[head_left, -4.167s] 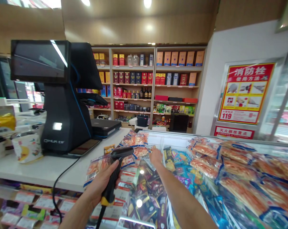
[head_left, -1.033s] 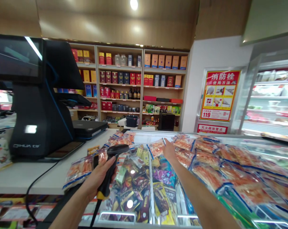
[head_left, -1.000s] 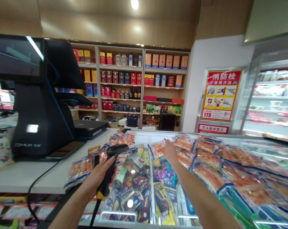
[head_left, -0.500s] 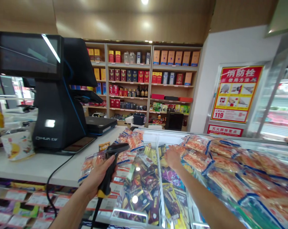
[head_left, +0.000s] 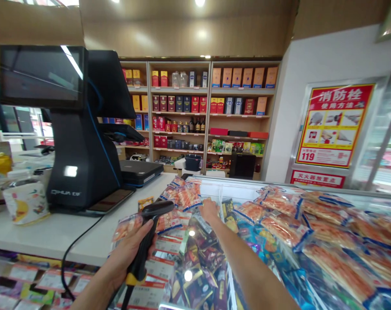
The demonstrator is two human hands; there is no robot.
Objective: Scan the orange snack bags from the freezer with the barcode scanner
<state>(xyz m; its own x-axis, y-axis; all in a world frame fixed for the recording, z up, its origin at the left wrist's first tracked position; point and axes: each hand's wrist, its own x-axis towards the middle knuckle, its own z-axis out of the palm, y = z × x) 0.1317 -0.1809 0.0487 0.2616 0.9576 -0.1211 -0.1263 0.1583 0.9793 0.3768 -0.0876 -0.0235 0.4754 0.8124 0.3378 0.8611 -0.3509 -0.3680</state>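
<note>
My left hand (head_left: pixel 130 254) grips the handle of a black barcode scanner (head_left: pixel 157 209) with a yellow band; its head points forward over the freezer's edge. My right hand (head_left: pixel 209 210) reaches out over the chest freezer (head_left: pixel 214 186) and touches the orange snack packets (head_left: pixel 188 196) piled on its glass lid. Its fingers are foreshortened, so I cannot tell whether they grip a packet. More orange packets (head_left: pixel 279 224) cover the lid to the right. Dark and colourful packets (head_left: pixel 198 254) lie under the glass below my right arm.
A black checkout terminal (head_left: pixel 82 142) with a screen stands on the white counter (head_left: pixel 49 234); the scanner cable (head_left: pixel 73 252) hangs over the counter's edge. A printed bag (head_left: pixel 25 202) sits at left. Shelves of boxes and bottles (head_left: pixel 208 112) and a red poster (head_left: pixel 334 125) line the back.
My right hand has moved left from the packets in the middle of the lid to those nearer the counter. The scanner stays in my left hand. The view has swung slightly.
</note>
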